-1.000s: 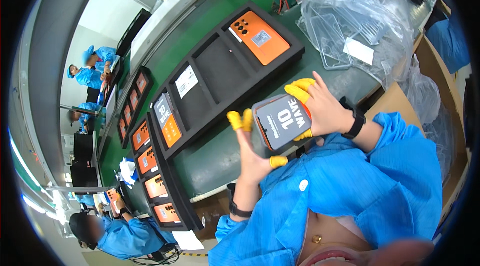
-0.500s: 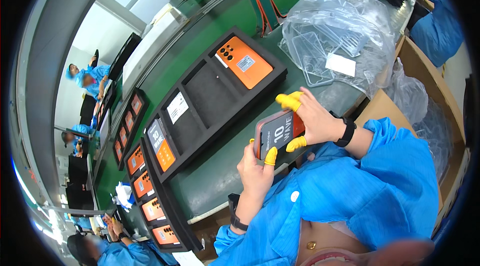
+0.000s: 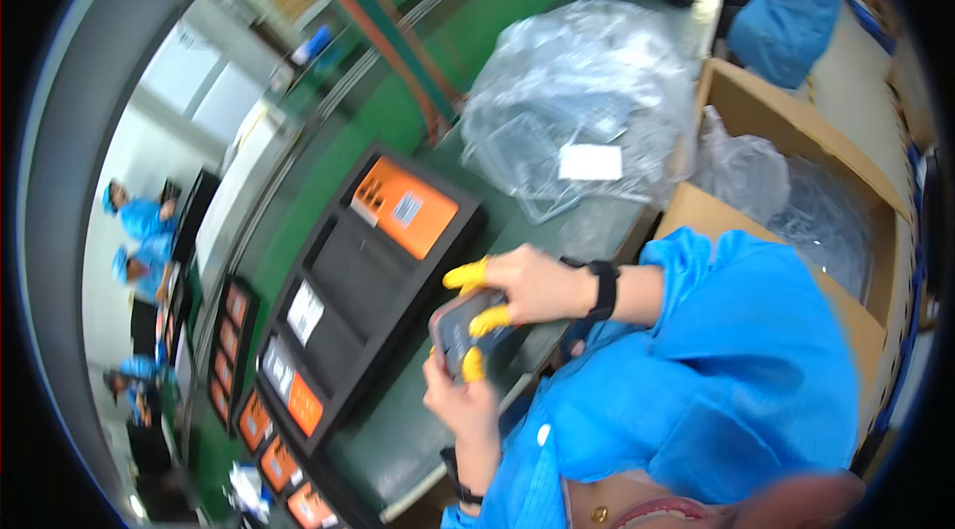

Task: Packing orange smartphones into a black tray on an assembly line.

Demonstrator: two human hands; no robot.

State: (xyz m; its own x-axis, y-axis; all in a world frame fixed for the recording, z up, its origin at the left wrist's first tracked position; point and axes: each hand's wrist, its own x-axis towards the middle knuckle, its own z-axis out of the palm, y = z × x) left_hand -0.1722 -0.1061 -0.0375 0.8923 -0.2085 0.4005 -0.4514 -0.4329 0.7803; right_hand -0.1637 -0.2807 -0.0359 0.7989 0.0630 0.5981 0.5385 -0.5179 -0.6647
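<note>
Between my two hands is a smartphone point(image 3: 455, 327) with a dark, printed front, tilted and blurred by motion. My left hand point(image 3: 464, 404) grips its near edge, the yellow-cotted thumb lying on the front. From the right, my right hand point(image 3: 534, 286) closes over the phone's far end, with yellow finger cots on the thumb and finger; its other fingers are partly hidden. Beyond the hands lies a black foam tray point(image 3: 343, 335) on the green bench. An orange phone point(image 3: 406, 208) rests in its far slot, and a half-grey, half-orange one point(image 3: 293, 386) in its near slot.
A clear plastic bag point(image 3: 582, 61) with transparent cases and a white card point(image 3: 590, 162) sits at the bench's far right. An open cardboard box point(image 3: 796, 121) holding plastic bags stands at my right. More trays with orange phones point(image 3: 280, 466) line the left. Co-workers in blue point(image 3: 786, 11) are around.
My right hand has come in closer over the phone, its thumb now on the front. The head view has turned, so the bench, tray and bag appear further left.
</note>
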